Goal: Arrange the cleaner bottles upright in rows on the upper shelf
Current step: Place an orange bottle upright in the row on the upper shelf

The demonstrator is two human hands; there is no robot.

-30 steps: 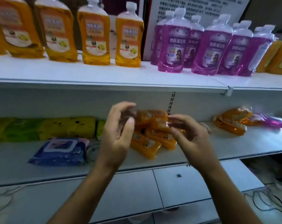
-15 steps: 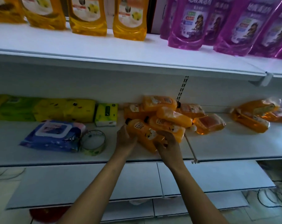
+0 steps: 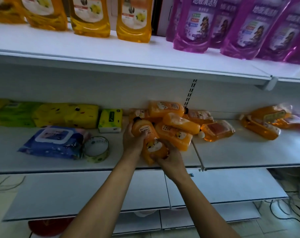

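Both hands (image 3: 133, 140) now grip bottle (image 3: 148, 140) near shelf edge (image 3: 94, 169).

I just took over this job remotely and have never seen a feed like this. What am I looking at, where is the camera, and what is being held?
There is no machine here: a person's two bare arms, filmed by a camera worn on their head, looking forward and down. The left hand and right hand both have a grip on one small orange bottle, lying at the front of a pile of orange bottles on the middle shelf. On the upper shelf stand yellow bottles and purple pouches. Wipes and tape lie left.
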